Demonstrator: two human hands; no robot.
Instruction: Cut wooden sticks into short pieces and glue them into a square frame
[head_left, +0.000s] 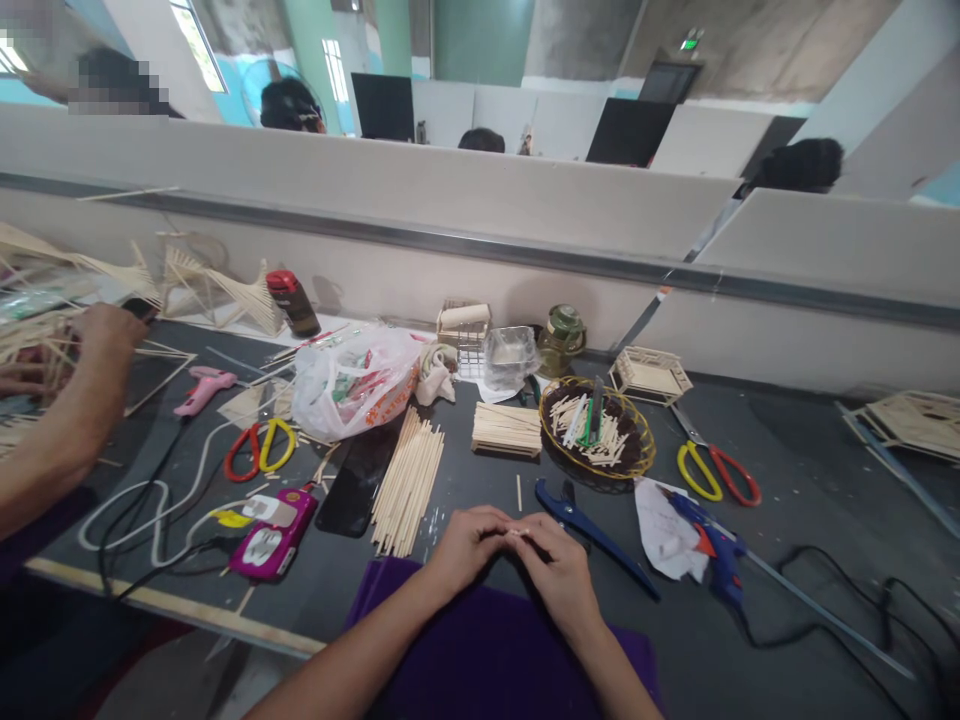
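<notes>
My left hand [466, 548] and my right hand [556, 568] meet fingertip to fingertip above a purple cloth [480, 640] at the table's front edge. Both are closed in a pinch; whatever lies between the fingertips is too small to make out. Just beyond them lies a short wooden stick [518, 492]. A blue-handled cutter [600, 535] rests close to my right hand. To the left of my left hand is a loose bundle of long wooden sticks [409, 480]. A neat stack of sticks [506, 430] sits farther back.
A basket [643, 455] of short sticks stands behind the cutter. At right lie scissors [701, 470] and a blue glue gun [716, 560] with its cord. Leftward are a phone [352, 490], a pink power strip [274, 545] and a plastic bag [352, 385]. A co-worker's arm [82, 400] reaches in.
</notes>
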